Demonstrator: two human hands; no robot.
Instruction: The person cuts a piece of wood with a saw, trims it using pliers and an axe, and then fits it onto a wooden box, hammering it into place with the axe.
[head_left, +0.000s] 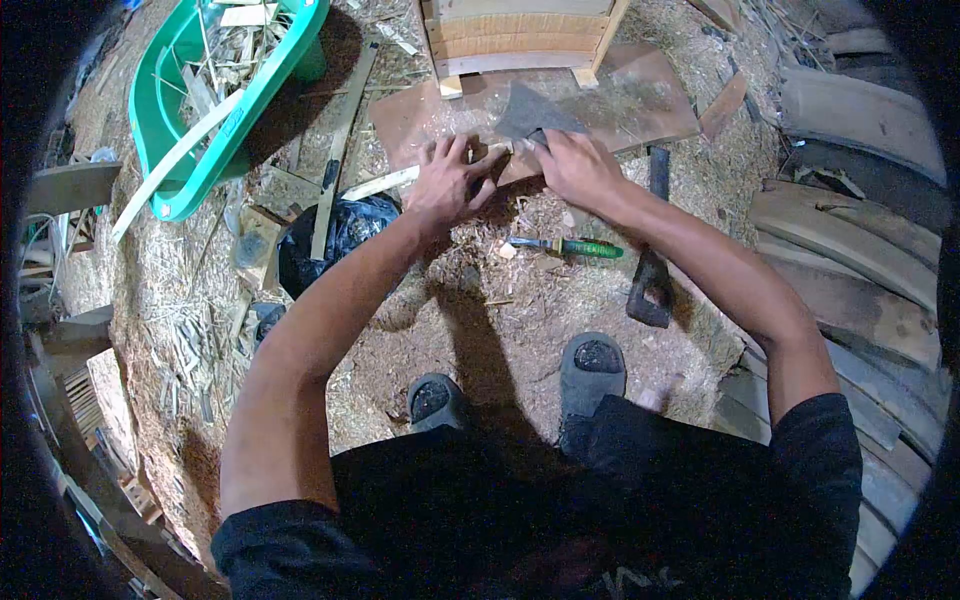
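Note:
My left hand (455,182) presses with bent fingers on a pale wooden strip (384,183), which runs under it toward my right hand. My right hand (578,168) is closed beside the strip's right end, thumb and forefinger pinched on a flat grey blade-like piece (535,112) that fans out beyond the fingers. Both hands are over the near edge of a brown board (640,100) lying on the ground. Close below them lies a chisel (590,248) with a green-and-black handle. A long dark tool (652,285) with a wide lower end rests to the right, partly beneath my right forearm.
A wooden frame (520,35) stands on the board's far side. At upper left, a green tub (170,190) holds wood scraps, with a long pale strip leaning across it. A black plastic bag (300,255) sits left. Curved wooden planks (850,270) pile up right. Shavings cover the ground.

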